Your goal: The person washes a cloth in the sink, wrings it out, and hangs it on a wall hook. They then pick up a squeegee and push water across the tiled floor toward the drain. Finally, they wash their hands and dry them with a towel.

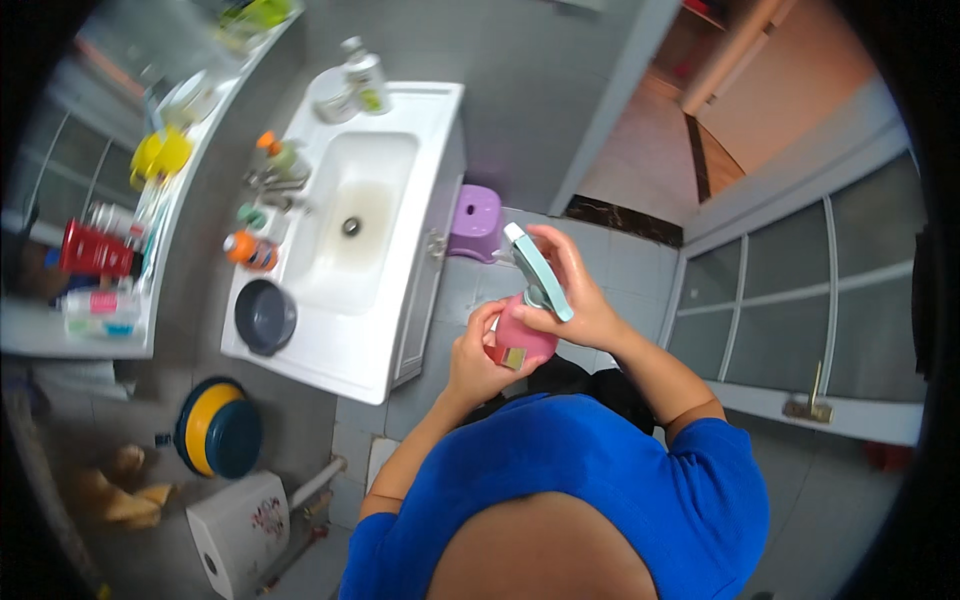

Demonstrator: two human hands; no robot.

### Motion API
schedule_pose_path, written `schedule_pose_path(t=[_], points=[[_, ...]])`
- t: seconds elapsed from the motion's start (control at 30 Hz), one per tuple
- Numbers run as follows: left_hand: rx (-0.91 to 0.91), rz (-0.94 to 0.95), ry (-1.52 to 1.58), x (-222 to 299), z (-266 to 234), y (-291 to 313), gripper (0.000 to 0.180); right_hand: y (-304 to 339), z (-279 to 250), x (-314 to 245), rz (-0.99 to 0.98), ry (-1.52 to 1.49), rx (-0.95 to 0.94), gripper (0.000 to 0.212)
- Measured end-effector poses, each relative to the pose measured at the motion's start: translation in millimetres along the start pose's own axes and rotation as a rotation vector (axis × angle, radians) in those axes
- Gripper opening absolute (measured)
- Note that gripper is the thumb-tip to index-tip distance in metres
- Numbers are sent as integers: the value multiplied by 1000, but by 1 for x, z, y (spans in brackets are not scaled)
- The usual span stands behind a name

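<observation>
In front of my chest I hold a spray bottle with a round pink body (528, 341) and a long mint-green spray head (540, 268) tipped with a white nozzle. My left hand (474, 358) is wrapped round the pink body from the left. My right hand (585, 300) closes about the spray head, its thumb lying across the neck and its fingers behind. A small red and yellowish rectangular patch (513, 357) shows at the left fingertips; whether it is a label or a separate piece, I cannot tell. The bottle is tilted, its nozzle toward the upper left.
Left of me is a white washbasin (408, 285) with a dark bowl (265, 316), an orange bottle (250, 250) and other bottles on its rim. A purple stool (476, 222) stands beyond. Glazed door (790, 290) at right; toilet tank (240, 530) lower left; cluttered shelf (140, 330) far left.
</observation>
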State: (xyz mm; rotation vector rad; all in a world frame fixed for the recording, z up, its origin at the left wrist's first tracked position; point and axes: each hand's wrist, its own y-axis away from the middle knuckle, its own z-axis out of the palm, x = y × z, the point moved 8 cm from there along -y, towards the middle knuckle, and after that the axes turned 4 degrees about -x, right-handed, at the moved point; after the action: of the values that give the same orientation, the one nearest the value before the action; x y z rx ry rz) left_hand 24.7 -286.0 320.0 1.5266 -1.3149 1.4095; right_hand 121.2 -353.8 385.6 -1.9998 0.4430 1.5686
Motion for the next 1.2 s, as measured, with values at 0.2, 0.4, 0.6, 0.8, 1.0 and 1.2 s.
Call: schedule_pose_path(t=[0.2,0.4,0.6,0.8,1.0,1.2], points=[[-213,-56,-58,10,108,-52,76,45,-93,34,271,-202,4,60],[-237,-101,8,-9,196,-100,77,56,-191,65,240,-4,68,46],[-172,-306,-25,-30,215,-118,76,31,-200,83,249,94,-139,46],[77,-240,-31,-32,180,-120,70,-2,-172,89,226,17,-339,49],[152,-253,-190,-35,119,-133,65,-48,-136,78,167,4,-407,56],[374,-249,-35,-56,13,-156,77,-101,-145,94,143,317,-390,53]])
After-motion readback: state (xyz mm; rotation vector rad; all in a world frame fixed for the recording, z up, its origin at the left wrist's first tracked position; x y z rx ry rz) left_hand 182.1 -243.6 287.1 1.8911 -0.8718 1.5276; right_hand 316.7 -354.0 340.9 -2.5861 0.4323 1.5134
